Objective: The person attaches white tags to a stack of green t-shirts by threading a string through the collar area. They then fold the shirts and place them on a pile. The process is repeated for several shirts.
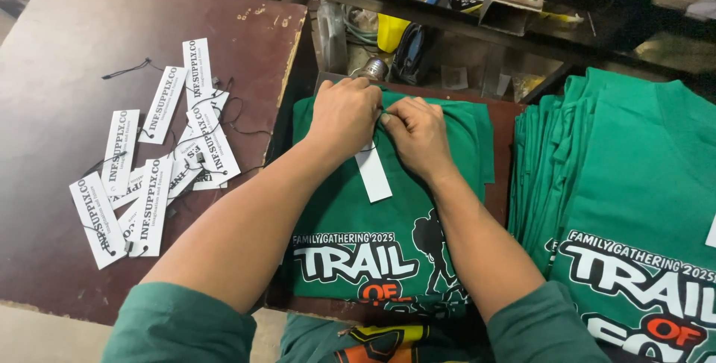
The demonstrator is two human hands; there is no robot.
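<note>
Left hand [344,113] and right hand [418,130] placed side by side at the collar end of a folded green T-shirt [335,199], near the far edge of the small dark surface [509,120] beneath it. Fingers of both hands curled and pressed together, fingertips meeting at the neckline; pinching what appears to be a thin cord, though too small to confirm. White hang tag [373,173] lying flat on the shirt, directly below the fingertips, long axis running from the collar toward the wearer, slightly slanted rightward. Both hands about equally near its top end. Tag: stiff, smooth card, narrow rectangle. Shirt: soft matte knit, printed chest graphic. Loose printed tags [149,158] with black strings scattered on the brown surface [67,72] to the left. Stack of green shirts [634,169] at right.
</note>
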